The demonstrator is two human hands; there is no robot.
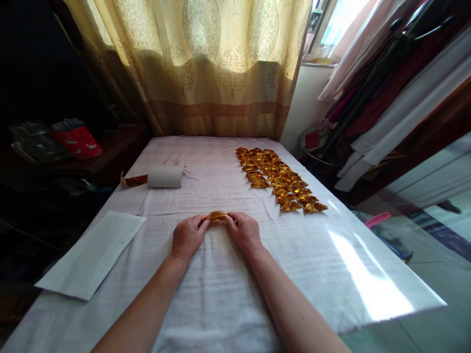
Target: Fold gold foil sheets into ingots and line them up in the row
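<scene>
Left hand (pixel 187 238), right hand (pixel 246 232) pinch curved, shiny gold foil (pixel 217 216).

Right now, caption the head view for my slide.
Left hand and right hand pinch a gold piece; gold shapes lie on the cloth to the right.

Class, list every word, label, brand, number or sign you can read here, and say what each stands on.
No readable text anywhere.
Red container: white shapes, too blurred to identify as writing.
Curved gold piece between left hand and right hand, gold folded shapes, white paper, pale roll: no legible print.
</scene>
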